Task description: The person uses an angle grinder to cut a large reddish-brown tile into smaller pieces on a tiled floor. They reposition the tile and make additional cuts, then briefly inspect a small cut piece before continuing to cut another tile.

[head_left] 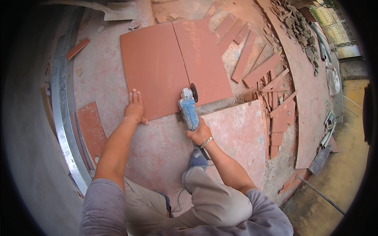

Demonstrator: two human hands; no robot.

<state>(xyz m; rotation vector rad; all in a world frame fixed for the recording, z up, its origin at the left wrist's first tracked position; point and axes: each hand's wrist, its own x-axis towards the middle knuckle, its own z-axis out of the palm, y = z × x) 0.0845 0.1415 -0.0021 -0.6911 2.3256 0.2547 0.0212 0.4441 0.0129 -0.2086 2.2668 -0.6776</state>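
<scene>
Two terracotta-red pieces make up the large tile [157, 67] lying on the dusty floor [157, 145] in front of me, split by a straight cut running far to near. My left hand [135, 108] lies flat on the near edge of the left piece, fingers [134, 95] spread and released, grasping nothing. My right hand [200, 133] is clenched around the handle of a blue angle grinder [189, 110], whose disc [194, 92] stands at the near end of the cut line. Narrow tile offcuts [260, 70] lie scattered to the far right, with a rubble heap [297, 27] beyond them.
</scene>
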